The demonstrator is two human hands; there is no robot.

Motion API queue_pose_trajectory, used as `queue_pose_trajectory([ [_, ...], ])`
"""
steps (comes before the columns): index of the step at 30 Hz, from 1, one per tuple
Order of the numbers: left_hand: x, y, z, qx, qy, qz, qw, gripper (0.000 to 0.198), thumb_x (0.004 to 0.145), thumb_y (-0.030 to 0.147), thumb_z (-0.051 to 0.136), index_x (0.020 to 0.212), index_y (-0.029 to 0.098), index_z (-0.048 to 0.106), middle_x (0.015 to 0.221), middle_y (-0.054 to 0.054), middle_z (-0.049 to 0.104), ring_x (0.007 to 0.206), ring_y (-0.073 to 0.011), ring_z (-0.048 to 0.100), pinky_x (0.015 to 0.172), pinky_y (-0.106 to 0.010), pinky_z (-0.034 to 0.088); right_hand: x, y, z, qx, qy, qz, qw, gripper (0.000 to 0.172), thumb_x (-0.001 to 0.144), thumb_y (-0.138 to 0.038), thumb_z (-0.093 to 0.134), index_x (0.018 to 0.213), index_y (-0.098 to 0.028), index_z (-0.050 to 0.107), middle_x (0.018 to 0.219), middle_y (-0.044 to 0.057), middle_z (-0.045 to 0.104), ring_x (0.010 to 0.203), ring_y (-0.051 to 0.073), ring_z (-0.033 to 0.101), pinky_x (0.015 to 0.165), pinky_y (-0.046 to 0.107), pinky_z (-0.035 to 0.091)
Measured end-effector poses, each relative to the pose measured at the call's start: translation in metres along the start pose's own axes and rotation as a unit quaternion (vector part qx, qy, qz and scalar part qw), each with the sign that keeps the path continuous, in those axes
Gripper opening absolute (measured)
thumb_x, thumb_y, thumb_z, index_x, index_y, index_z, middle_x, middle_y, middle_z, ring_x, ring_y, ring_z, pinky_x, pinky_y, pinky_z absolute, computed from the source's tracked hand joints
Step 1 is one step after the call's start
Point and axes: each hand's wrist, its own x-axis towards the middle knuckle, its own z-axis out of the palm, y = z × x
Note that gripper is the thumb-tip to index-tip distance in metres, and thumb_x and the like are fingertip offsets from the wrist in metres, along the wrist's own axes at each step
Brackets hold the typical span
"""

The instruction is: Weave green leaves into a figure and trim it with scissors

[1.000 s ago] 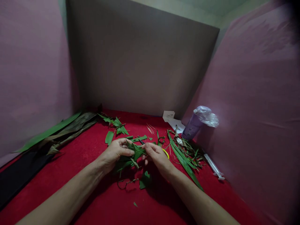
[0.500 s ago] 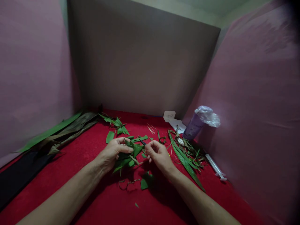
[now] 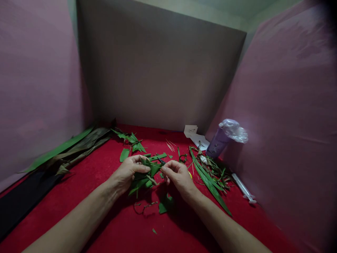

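Wrapped round a bundle of cut and folded green leaves [image 3: 142, 182], my left hand [image 3: 131, 171] is closed, its thumb pressing on top. A brown stem [image 3: 152, 180] pokes out of the bundle's right side. My right hand [image 3: 180, 177] pinches with thumb and forefinger at the bundle's right tip; whatever lies between the fingertips is too small to make out. Just behind these fingers, a dark pointed tool [image 3: 160, 160] lies partly hidden. Below the hands are a cut green leaf piece [image 3: 165, 204] and a thin brown twig [image 3: 143, 209] on the red cloth [image 3: 118, 228].
Right: a long green leaf [image 3: 209, 182], a heap of stems [image 3: 218, 172], a clear syringe [image 3: 244, 189], and a purple container [image 3: 217, 142] with plastic wrap. Behind: toothpicks [image 3: 170, 144], white cards [image 3: 198, 140], a leafy sprig [image 3: 134, 140]. Left: long leaves [image 3: 65, 146] and black cloth [image 3: 26, 196].
My right hand has moved slightly left, its fingertips now meeting the leaf bundle's tip. My left hand keeps its hold on the leaves.
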Motion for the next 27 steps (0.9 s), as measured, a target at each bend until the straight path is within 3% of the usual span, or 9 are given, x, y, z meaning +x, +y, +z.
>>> queue_pose_trajectory([
  [7, -0.002, 0.001, 0.0, -0.012, -0.007, -0.004, 1.0, 0.029, 0.056, 0.01, 0.075, 0.079, 0.017, 0.06, 0.061, 0.0, 0.067, 0.048, -0.0163, 0.062, 0.049, -0.032, 0.054, 0.0, -0.001, 0.001, 0.003, 0.006, 0.005, 1.0, 0.021, 0.072, -0.032, 0.062, 0.061, -0.016, 0.052, 0.046, -0.005, 0.049, 0.039, 0.007, 0.042, 0.043, 0.021, 0.033],
  [10, -0.005, 0.005, 0.003, -0.03, -0.013, -0.003, 0.999, 0.025, 0.064, 0.027, 0.074, 0.084, 0.016, 0.064, 0.07, -0.005, 0.069, 0.055, -0.0164, 0.064, 0.053, -0.029, 0.052, 0.0, -0.002, 0.001, 0.02, 0.011, 0.003, 1.0, 0.023, 0.071, -0.034, 0.063, 0.06, -0.017, 0.052, 0.047, -0.005, 0.05, 0.039, 0.007, 0.042, 0.043, 0.021, 0.034],
  [15, -0.009, 0.014, 0.007, -0.066, -0.024, -0.027, 0.997, 0.038, 0.073, 0.048, 0.062, 0.089, 0.014, 0.065, 0.073, -0.009, 0.069, 0.059, -0.0213, 0.066, 0.058, -0.036, 0.053, 0.0, -0.003, 0.002, 0.069, 0.017, 0.011, 0.997, 0.023, 0.071, -0.035, 0.064, 0.064, -0.017, 0.051, 0.056, -0.002, 0.057, 0.046, 0.01, 0.049, 0.044, 0.021, 0.039],
  [23, -0.008, 0.018, 0.008, -0.101, -0.012, -0.045, 0.994, 0.037, 0.082, 0.047, 0.051, 0.085, 0.012, 0.063, 0.075, -0.01, 0.068, 0.063, -0.0205, 0.066, 0.06, -0.033, 0.053, 0.001, -0.001, 0.001, 0.086, 0.032, 0.002, 0.996, 0.021, 0.072, -0.032, 0.064, 0.069, -0.017, 0.049, 0.063, -0.001, 0.059, 0.052, 0.011, 0.054, 0.043, 0.02, 0.041],
  [27, -0.006, 0.016, 0.006, -0.097, -0.015, -0.044, 0.994, 0.035, 0.078, 0.046, 0.056, 0.081, 0.013, 0.064, 0.072, -0.008, 0.068, 0.056, -0.014, 0.062, 0.052, -0.024, 0.049, 0.001, -0.005, 0.001, 0.081, 0.046, -0.006, 0.996, 0.022, 0.072, -0.035, 0.063, 0.069, -0.017, 0.05, 0.066, 0.0, 0.061, 0.055, 0.011, 0.054, 0.041, 0.018, 0.038],
])
